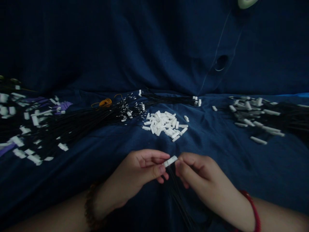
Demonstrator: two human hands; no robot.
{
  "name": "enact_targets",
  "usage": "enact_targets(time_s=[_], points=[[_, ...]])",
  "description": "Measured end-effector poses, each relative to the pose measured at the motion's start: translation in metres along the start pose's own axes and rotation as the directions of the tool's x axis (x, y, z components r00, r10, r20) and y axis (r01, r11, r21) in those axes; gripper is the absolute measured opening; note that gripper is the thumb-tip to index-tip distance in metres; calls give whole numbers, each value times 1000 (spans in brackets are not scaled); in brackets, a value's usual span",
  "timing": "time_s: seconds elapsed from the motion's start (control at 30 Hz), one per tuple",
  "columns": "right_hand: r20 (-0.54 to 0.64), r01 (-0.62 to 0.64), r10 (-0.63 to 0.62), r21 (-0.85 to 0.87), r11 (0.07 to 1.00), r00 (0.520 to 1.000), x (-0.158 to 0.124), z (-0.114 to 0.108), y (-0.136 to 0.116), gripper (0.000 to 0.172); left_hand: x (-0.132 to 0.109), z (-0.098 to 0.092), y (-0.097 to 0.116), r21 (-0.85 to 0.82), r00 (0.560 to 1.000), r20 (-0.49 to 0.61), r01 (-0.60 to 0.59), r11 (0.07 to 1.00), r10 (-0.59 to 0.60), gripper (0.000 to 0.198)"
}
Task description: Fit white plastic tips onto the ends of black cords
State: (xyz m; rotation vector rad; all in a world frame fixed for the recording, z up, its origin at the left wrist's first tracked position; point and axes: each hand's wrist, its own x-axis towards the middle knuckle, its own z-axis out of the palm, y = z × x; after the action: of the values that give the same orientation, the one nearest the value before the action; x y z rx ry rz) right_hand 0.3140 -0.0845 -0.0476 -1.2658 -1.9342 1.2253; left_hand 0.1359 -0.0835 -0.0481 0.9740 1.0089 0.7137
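Covering the whole working place, a dark blue cloth (pixel 212 135) carries a large bundle of black wires (pixel 89 120) on the left; between the two forearms, the left hand (pixel 135 169) pinches one white connector housing (pixel 170 160) with thumb and fingers, and the right hand (pixel 202 172) has thumb and forefinger pressed together at its right end, in front of the pile of loose white housings (pixel 164 124). The step seems to be fitting a wire; for this, I would keep the housing firm and level, line up the wire straight with its slot, and push gently near the tip. The left bundle is cut off by the edge, the thin black wires (pixel 180 204) below fade into shadow, and what the right fingertips hold, I cannot tell.
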Motion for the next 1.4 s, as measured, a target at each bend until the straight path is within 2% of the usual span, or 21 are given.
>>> enact_targets(time_s=[0.23,0.53,0.7,1.13,1.4], points=[[-19,7,-8,-47,999,1000,-1,1,2,33,0,1,-2,-19,1000,-3,-18,1000,18,22],[-32,3,-4,-32,999,999,0,1,1,33,1,0,-3,-81,1000,4,-16,997,16,26],[-36,39,-40,-42,998,999,-1,1,1,33,1,1,-3,-63,999,-40,-21,998,19,23],[-42,23,-24,-25,999,999,-2,2,1,33,1,1,-1,-64,1000,-15,-5,998,4,22],[-36,28,-28,-19,999,999,-2,0,0,34,1,0,3,-15,995,-12,98,995,-98,33]])
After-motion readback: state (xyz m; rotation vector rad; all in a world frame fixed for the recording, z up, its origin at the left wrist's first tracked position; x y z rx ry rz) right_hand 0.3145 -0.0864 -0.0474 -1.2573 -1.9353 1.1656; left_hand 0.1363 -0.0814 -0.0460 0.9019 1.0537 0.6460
